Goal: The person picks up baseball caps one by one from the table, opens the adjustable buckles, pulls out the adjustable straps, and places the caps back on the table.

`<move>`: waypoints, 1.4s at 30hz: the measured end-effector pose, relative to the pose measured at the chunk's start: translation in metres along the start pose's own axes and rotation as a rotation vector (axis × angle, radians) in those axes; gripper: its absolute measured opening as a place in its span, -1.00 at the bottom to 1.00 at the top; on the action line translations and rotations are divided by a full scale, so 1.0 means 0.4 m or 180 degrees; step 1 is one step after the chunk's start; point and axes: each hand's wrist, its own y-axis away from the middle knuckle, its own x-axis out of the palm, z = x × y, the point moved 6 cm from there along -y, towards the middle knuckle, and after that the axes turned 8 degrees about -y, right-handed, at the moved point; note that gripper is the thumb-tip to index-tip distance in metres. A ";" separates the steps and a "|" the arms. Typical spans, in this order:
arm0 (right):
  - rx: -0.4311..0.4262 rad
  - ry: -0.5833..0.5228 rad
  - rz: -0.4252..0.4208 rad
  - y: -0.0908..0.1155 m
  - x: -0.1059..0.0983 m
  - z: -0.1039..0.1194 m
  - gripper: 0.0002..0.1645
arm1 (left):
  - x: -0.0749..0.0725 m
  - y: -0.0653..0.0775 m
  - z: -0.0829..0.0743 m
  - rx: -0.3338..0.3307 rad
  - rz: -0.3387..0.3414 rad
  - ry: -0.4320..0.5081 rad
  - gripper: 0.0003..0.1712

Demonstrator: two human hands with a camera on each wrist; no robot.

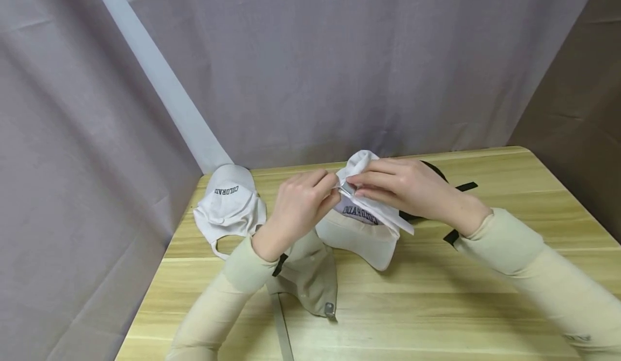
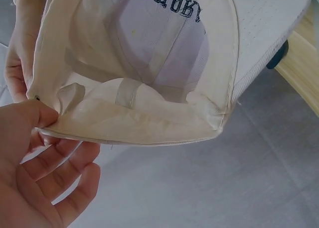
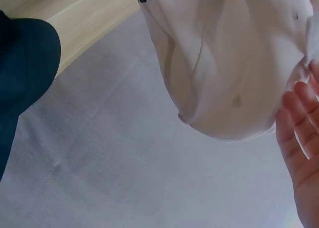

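In the head view a white cap [image 1: 359, 242] with dark lettering on its front panel is held up over the table, its inside facing the person. My left hand [image 1: 303, 202] pinches the cap's back edge beside a grey metal-looking buckle [image 1: 347, 187]. From the other side my right hand [image 1: 407, 188] holds the back of the cap at the buckle, fingers bent. The left wrist view shows the thumb on the sweatband [image 2: 149, 128] near the corner of the back opening. The right wrist view has the crown [image 3: 229, 73] hanging beside the fingers [image 3: 286, 133].
Another white cap [image 1: 228, 205] with lettering lies at the table's left back corner. A khaki cap [image 1: 312, 275] with a metal buckle and long strap [image 1: 283, 328] lies under my left forearm. Behind my right hand is a dark cap [image 3: 30, 63]. A grey curtain [image 1: 310, 70] hangs behind the wooden table [image 1: 388, 318].
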 end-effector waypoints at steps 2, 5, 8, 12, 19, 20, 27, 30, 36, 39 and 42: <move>-0.0025 0.0045 0.0007 -0.001 -0.003 0.003 -0.54 | -0.002 -0.001 -0.004 0.0027 -0.0010 0.0020 -0.96; -0.0025 0.0046 -0.0001 -0.005 -0.011 0.007 -0.55 | -0.002 -0.005 -0.011 0.0080 -0.0012 0.0029 -0.97; -0.0051 0.0022 -0.0003 -0.008 -0.013 0.013 -0.58 | 0.000 -0.006 -0.017 0.0123 0.0001 0.0036 -0.96; -0.0068 0.0016 0.0003 -0.009 -0.008 0.019 -0.59 | 0.000 -0.004 -0.026 0.0167 -0.0008 0.0055 -0.92; 0.0262 -0.0141 0.0054 -0.014 0.000 0.009 -0.61 | -0.004 -0.006 -0.047 0.0248 -0.0121 0.0089 -0.89; 0.0313 -0.0185 0.0064 -0.016 0.000 0.008 -0.64 | -0.005 -0.006 -0.048 0.0241 -0.0137 0.0094 -0.88; 0.0733 -0.0390 0.0203 -0.016 0.004 -0.008 -0.88 | -0.009 -0.003 -0.050 0.0221 -0.0191 0.0116 -0.92; 0.0876 -0.0447 0.0225 -0.018 0.005 -0.016 -0.87 | -0.012 -0.004 -0.051 0.0235 -0.0220 0.0109 -0.96; 0.1075 -0.0540 0.0141 -0.023 -0.005 -0.025 -0.84 | -0.013 -0.011 -0.049 0.0168 -0.0224 0.0080 -0.95; 0.1115 -0.0500 -0.0085 -0.016 -0.021 -0.023 -0.83 | -0.013 -0.015 -0.042 0.0040 -0.0229 0.0053 -0.93; 0.1174 -0.0445 -0.0456 -0.002 -0.049 -0.006 -0.80 | -0.014 -0.018 -0.033 -0.0130 -0.0264 0.0070 -0.87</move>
